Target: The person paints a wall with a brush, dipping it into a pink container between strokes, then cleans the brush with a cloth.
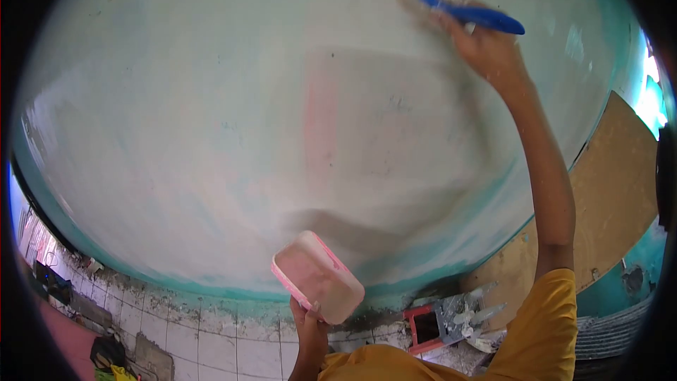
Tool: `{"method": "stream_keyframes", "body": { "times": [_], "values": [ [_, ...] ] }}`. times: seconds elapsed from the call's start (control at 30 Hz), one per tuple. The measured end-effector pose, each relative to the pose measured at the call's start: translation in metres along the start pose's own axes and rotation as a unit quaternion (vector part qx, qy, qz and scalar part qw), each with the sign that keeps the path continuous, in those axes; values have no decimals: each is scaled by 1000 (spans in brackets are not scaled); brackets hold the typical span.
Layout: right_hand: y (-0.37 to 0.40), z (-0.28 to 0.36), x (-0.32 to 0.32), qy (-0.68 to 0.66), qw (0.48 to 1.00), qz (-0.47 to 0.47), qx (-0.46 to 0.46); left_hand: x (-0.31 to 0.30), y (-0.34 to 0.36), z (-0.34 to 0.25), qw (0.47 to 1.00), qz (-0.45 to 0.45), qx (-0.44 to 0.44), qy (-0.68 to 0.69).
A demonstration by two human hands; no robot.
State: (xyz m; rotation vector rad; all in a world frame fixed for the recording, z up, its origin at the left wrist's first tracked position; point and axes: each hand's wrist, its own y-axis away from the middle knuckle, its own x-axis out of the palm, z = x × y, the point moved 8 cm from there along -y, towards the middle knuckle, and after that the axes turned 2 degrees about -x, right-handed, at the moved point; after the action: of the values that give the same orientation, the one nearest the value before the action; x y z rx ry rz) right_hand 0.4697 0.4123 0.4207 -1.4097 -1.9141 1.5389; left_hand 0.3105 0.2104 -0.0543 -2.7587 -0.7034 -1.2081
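High on the wall, my right hand (486,46) is closed around a blue-handled paintbrush (486,17). The brush's far end is at the wall and blurred, so its bristles are hard to make out. Low in front of my body, my left hand (310,321) grips the edge of a pink rectangular tub (321,279) from below. A pale pinkish coating covers the inside of the tub, which is tilted toward me. The wall (233,120) carries whitish, streaky paint over turquoise, with a pinker patch near the middle.
A red and grey stool-like item (430,328), smeared with paint, stands low at right. Behind it a brown board (599,183) leans, with corrugated sheets (613,331) below. White tiles (204,342) line the floor. Bags and clutter (106,353) lie at lower left.
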Motion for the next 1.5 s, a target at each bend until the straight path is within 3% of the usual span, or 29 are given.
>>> {"method": "stream_keyframes", "body": {
  "times": [0.07, 0.1, 0.17, 0.37, 0.5, 0.57, 0.67, 0.73, 0.8, 0.87, 0.93, 1.0, 1.13, 1.27, 1.43, 1.5],
  "values": [
    [2, -2, -5, -55, 985, -142, -86, 0, -4, 2, 1000, -14, -11, -12],
    [16, 0, 6, -61, 986, -134, -82, -2, -5, 2, 999, -21, -15, -22],
    [62, 22, 38, -77, 986, -77, -123, -2, -4, 1, 1000, -15, -3, -20],
    [262, 139, 115, -209, 957, 183, -83, 4, -1, -1, 999, -9, 12, -30],
    [284, 149, 124, -353, 901, 251, -32, 5, 2, -1, 999, -20, 6, -40],
    [256, 121, 117, -370, 910, 185, -31, 5, 2, -3, 999, -15, 3, -44],
    [187, 72, 106, -256, 960, 55, -95, 4, 2, -2, 999, -12, 3, -42],
    [139, 42, 77, -137, 990, 15, -20, 3, 1, -1, 999, -14, 3, -40],
    [108, 42, 51, -134, 990, -17, -36, 3, 0, 0, 999, -21, 5, -35],
    [101, 45, 20, -157, 973, -167, -37, 6, 1, 0, 999, -23, 2, -35],
    [126, 51, 36, -163, 971, -166, -48, 5, 2, 0, 999, -26, 2, -34],
    [163, 74, 70, -129, 991, 13, -10, 6, 2, 1, 999, -19, 13, -33],
    [281, 137, 128, -162, 978, 127, -21, 7, 2, 1, 999, -38, 13, -29],
    [349, 182, 140, -239, 955, 178, 1, 2, 7, 0, 995, -90, 32, -16],
    [355, 180, 134, -379, 900, 202, 77, -3, 6, -1, 992, -112, 49, -9],
    [351, 169, 123, -413, 890, 115, 152, 0, 4, -4, 993, -95, 67, -11]
  ]
}}
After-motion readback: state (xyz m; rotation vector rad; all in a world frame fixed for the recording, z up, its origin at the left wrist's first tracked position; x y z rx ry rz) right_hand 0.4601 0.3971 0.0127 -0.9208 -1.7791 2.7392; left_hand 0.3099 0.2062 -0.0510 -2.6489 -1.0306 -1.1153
